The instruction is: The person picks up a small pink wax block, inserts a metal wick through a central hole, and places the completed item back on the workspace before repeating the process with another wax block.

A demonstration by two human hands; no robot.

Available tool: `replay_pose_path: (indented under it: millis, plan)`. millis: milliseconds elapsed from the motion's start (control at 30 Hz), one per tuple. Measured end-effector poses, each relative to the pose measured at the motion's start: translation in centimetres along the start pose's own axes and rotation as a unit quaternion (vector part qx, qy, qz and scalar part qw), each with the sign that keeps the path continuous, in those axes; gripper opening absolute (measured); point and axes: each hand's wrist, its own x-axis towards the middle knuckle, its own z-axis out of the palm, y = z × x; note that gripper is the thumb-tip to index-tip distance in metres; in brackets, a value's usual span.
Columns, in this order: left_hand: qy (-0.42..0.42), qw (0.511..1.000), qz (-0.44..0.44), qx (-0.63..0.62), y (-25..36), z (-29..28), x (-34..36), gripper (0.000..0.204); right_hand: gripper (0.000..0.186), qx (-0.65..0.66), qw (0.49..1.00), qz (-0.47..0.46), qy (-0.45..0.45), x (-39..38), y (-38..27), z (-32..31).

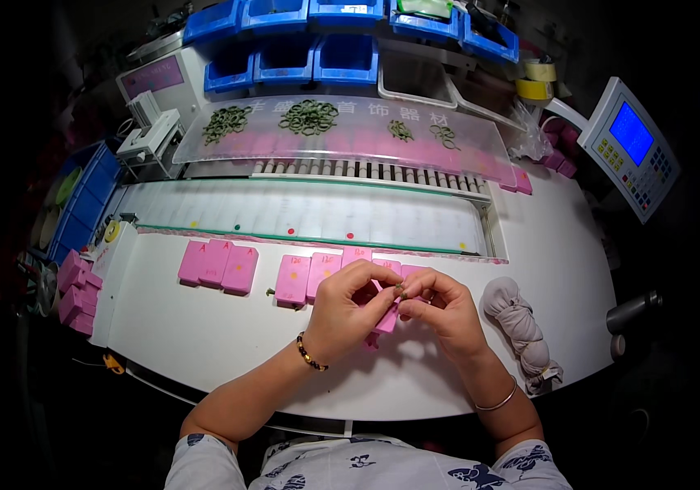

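My left hand and my right hand meet over the front of the white table, fingertips almost touching. Between their pinched thumbs and fingers is a small greenish piece, too small to make out fully. A pink block shows beneath the fingers, partly hidden by them. Just beyond the hands runs a row of pink blocks with red markings and yellow dots. A tiny dark green bit lies at the row's left end. Further left, three more pink blocks sit side by side.
Green ring-shaped pieces lie in piles on a clear shelf over a roller strip. A sunken white belt crosses the table. Rolled grey cloth rests right of my hands. Blue bins stand behind; a control panel is at right.
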Motion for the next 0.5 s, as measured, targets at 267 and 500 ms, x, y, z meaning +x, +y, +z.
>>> replay_pose_path:
  millis: [267,500]
  plan:
    - [0.002,1.0,0.012,0.012,0.0,-0.1,0.12,0.014,0.011,0.001,1.0,0.005,0.005,-0.02,-0.14,-0.03]
    - [-0.06,0.974,-0.163,-0.147,-0.07,-0.33,0.26,0.014,0.012,0.121,0.984,0.122,0.055,0.15,-0.01,-0.84]
